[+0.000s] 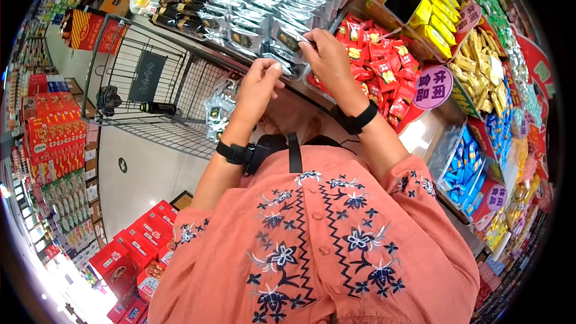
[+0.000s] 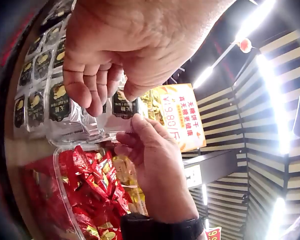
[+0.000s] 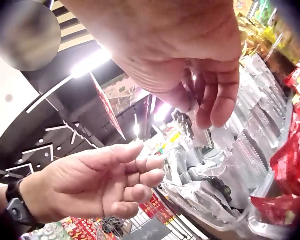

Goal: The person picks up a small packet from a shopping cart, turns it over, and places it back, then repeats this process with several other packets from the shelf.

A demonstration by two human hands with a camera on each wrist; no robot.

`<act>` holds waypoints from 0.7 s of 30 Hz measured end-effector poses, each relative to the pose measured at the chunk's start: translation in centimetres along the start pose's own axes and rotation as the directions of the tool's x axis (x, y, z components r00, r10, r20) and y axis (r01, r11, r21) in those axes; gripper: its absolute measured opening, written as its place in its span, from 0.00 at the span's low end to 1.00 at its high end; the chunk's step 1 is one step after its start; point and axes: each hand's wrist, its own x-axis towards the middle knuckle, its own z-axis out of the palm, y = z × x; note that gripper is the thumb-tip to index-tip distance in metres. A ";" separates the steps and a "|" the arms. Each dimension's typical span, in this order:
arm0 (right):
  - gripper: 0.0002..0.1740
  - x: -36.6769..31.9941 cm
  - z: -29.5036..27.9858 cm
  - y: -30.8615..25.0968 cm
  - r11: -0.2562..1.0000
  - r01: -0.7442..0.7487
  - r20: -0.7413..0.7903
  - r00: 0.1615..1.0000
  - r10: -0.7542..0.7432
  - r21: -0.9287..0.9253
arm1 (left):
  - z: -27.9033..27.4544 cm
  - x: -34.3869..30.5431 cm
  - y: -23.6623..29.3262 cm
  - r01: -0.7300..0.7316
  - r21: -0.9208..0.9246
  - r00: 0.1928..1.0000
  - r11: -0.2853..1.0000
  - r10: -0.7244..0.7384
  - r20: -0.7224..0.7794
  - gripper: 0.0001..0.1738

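Note:
My right hand (image 1: 329, 57) is over the near edge of a heap of silver packets (image 1: 270, 0). Its thumb and curled fingers pinch the edge of one silver packet with a black label (image 2: 123, 107). To its left, my left hand (image 1: 258, 89) hovers just off the front of the heap, fingers loosely bent and the palm bare in the right wrist view. Red snack packets (image 1: 384, 63) fill a clear bin beside the right wrist.
A wire shopping cart (image 1: 144, 84) stands at the left, with several silver packets (image 1: 221, 108) inside. A black phone (image 1: 404, 1) rests above yellow packets (image 1: 435, 39). Blue packets (image 1: 465, 168) lie in a bin at the right; red boxes (image 1: 129, 252) are stacked lower left.

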 end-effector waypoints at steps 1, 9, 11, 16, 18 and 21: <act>0.09 0.2 0.4 0.1 1.000 0.007 -0.007 1.000 -0.007 -0.023 | 0.1 0.2 0.1 0.000 0.009 1.000 1.000 0.000 -0.003 0.20; 0.09 0.7 1.7 0.1 0.985 0.045 -0.029 0.998 -0.051 -0.164 | 0.0 1.3 -0.9 0.048 0.073 0.999 0.996 -0.048 -0.014 0.20; 0.09 0.8 1.7 0.1 0.983 0.041 -0.031 0.998 -0.047 -0.178 | 0.1 1.4 -0.6 0.049 0.077 0.999 0.996 -0.048 -0.020 0.19; 0.08 0.4 1.3 0.6 0.981 0.016 -0.017 1.000 -0.020 -0.195 | -1.5 2.9 1.2 -0.324 0.369 0.901 0.871 0.403 -0.160 0.13; 0.08 0.3 1.5 0.9 0.979 0.035 -0.026 0.999 -0.041 -0.199 | -2.8 3.8 3.1 -0.424 0.645 0.780 0.635 0.619 -0.096 0.13; 0.09 0.3 1.6 0.8 0.984 0.026 -0.032 0.999 -0.033 -0.179 | -3.6 4.9 4.9 -0.411 0.730 0.766 0.546 0.641 -0.048 0.15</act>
